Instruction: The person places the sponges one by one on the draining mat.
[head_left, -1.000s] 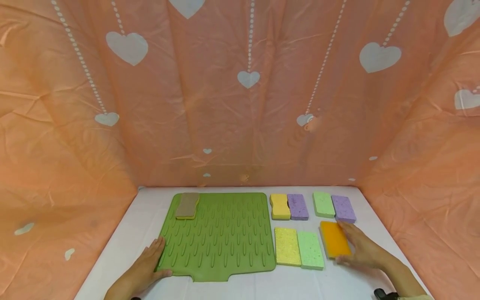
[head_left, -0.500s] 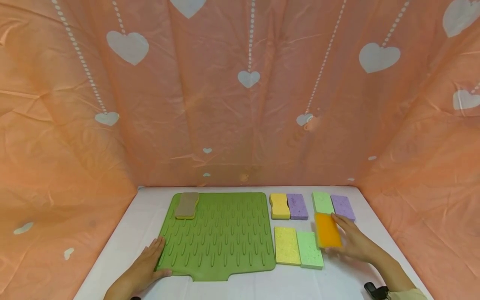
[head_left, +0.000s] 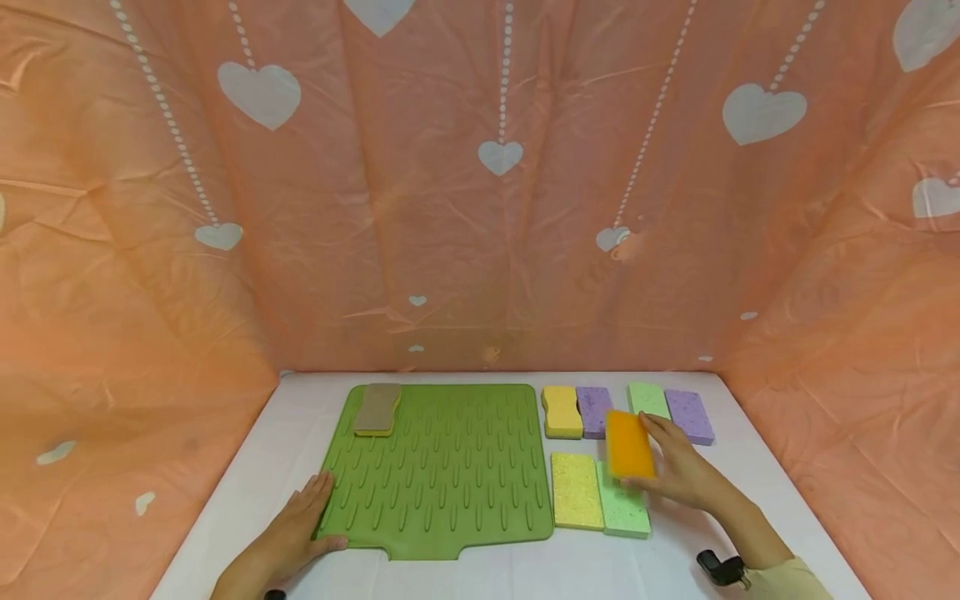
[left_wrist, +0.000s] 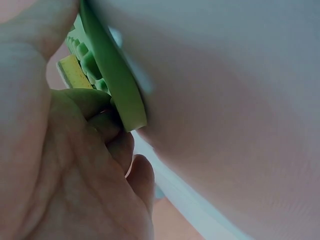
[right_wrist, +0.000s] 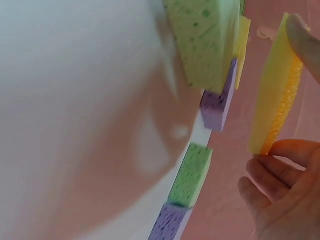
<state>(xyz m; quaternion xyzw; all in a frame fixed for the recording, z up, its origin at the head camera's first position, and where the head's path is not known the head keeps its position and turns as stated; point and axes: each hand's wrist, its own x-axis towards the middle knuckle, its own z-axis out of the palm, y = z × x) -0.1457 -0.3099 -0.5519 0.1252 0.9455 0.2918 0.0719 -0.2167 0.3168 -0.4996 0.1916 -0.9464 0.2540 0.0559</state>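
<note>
An orange sponge (head_left: 628,446) is hanging in the air to the right of the green mat (head_left: 442,450). The right hand (head_left: 681,468) is pinching it between thumb and fingertips. The left hand (head_left: 288,525) is resting at the mat's near left corner, fingers loosely extended to its left edge, thumb standing apart at its near edge. On the mat's far left corner a grey-topped sponge (head_left: 377,408) is lying. Just beside the mat's far right corner a notched yellow sponge (head_left: 562,410) is sitting with a purple sponge (head_left: 592,404); by its near right corner a speckled yellow sponge (head_left: 576,492) is lying against a pale green sponge (head_left: 626,518). Behind the mat a peach curtain (head_left: 435,233) is hanging.
</note>
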